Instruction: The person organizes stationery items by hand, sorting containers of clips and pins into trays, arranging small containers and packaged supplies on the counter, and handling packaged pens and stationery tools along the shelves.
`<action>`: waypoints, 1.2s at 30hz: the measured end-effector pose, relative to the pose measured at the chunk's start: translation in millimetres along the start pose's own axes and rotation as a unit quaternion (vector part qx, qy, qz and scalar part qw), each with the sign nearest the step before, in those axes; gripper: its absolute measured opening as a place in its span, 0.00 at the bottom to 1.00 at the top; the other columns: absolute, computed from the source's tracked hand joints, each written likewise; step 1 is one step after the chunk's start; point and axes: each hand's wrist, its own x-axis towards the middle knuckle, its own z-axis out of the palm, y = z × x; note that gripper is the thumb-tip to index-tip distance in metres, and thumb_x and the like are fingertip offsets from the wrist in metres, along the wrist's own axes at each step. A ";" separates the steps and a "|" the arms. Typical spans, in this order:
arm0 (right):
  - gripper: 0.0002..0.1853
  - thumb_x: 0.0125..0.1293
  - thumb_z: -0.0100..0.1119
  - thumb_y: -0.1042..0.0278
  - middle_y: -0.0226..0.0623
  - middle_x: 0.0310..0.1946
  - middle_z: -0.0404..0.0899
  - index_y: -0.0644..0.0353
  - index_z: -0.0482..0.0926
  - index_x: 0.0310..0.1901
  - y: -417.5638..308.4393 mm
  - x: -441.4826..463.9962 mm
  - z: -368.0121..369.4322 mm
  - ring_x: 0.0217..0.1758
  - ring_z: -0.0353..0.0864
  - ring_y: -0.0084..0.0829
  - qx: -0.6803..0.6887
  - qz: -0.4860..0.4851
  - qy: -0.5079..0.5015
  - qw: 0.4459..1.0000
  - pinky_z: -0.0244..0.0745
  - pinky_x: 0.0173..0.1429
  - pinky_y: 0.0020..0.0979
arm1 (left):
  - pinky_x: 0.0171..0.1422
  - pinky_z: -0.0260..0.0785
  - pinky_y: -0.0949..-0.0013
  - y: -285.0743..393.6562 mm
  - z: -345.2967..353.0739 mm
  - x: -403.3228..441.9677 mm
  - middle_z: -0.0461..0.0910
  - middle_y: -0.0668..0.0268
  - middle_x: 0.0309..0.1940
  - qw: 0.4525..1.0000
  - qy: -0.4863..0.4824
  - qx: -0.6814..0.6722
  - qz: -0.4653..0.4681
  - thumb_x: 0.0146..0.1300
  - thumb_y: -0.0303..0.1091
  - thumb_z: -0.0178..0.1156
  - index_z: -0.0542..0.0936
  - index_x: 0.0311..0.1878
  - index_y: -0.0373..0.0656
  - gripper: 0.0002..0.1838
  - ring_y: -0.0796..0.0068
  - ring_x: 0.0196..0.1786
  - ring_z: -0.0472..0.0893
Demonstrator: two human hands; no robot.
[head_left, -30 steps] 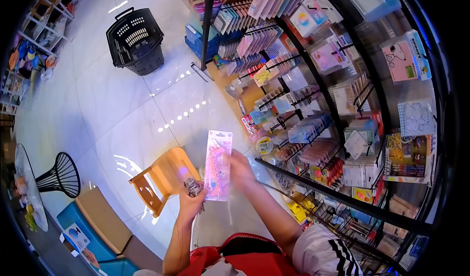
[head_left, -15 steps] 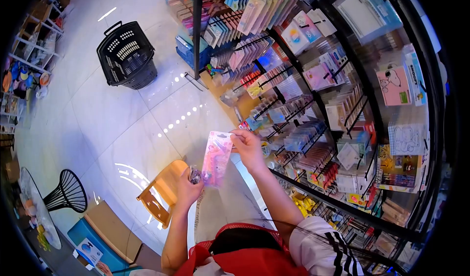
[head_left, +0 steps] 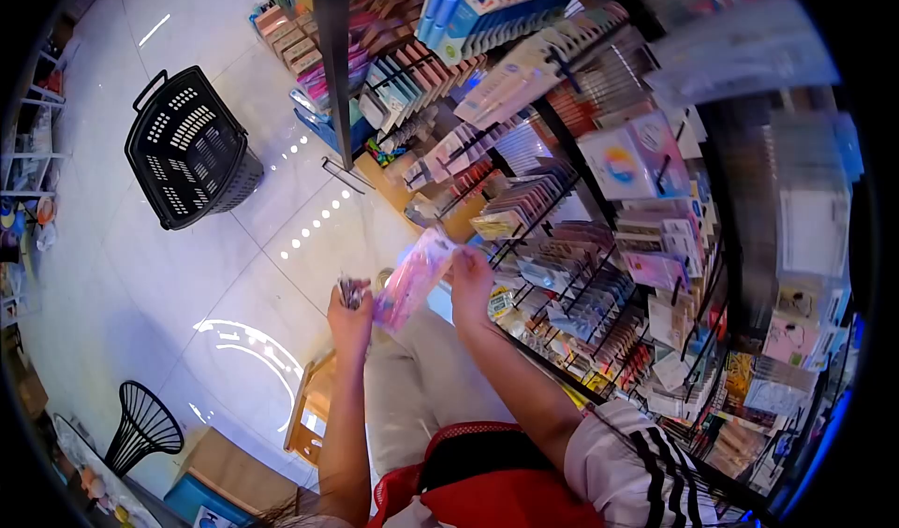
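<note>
A pink blister pack (head_left: 412,280) is held tilted in front of the body, its top leaning toward the shelves. My right hand (head_left: 471,280) pinches its upper right edge. My left hand (head_left: 349,322) is closed around a small dark, shiny bundle (head_left: 353,292), too small to make out, and touches or nearly touches the lower left end of the pack. Hanging packets (head_left: 524,205) on hooks are just beyond my right hand.
A black basket (head_left: 192,149) stands on the tiled floor at upper left. The wooden chair (head_left: 314,406) is left of my legs. Display racks with a dark post (head_left: 332,69) fill the right side. A wire stool (head_left: 145,425) and cardboard box (head_left: 239,472) are at lower left.
The view has shifted, with the racks looming closer. My right hand went from a blur beside the pack to gripping its upper edge, and the pack has tilted to the right.
</note>
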 end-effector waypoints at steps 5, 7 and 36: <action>0.05 0.66 0.51 0.73 0.27 0.27 0.73 0.64 0.74 0.40 15.6 68.1 30.8 0.28 0.69 0.14 -0.048 -0.168 0.037 0.984 0.67 0.31 0.18 | 0.29 0.62 0.76 48.5 35.6 53.1 0.73 0.70 0.22 0.998 -0.057 0.030 0.016 0.54 0.27 0.59 0.77 0.38 0.42 0.08 0.84 0.23 0.68; 0.05 0.67 0.51 0.73 0.27 0.28 0.74 0.65 0.74 0.40 4.5 77.6 49.0 0.29 0.70 0.15 -0.038 -0.229 0.073 0.970 0.67 0.33 0.18 | 0.29 0.61 0.77 57.4 50.2 65.0 0.73 0.71 0.22 0.996 -0.086 -0.003 0.027 0.54 0.27 0.60 0.77 0.39 0.42 0.08 0.84 0.23 0.67; 0.06 0.62 0.55 0.75 0.42 0.35 0.79 0.67 0.76 0.39 -24.8 124.1 66.1 0.36 0.80 0.30 -0.152 -0.236 0.212 0.936 0.73 0.42 0.29 | 0.48 0.69 0.73 55.1 146.3 131.5 0.79 0.62 0.42 0.937 -0.319 -0.128 0.061 0.50 0.25 0.60 0.71 0.55 0.38 0.26 0.77 0.42 0.77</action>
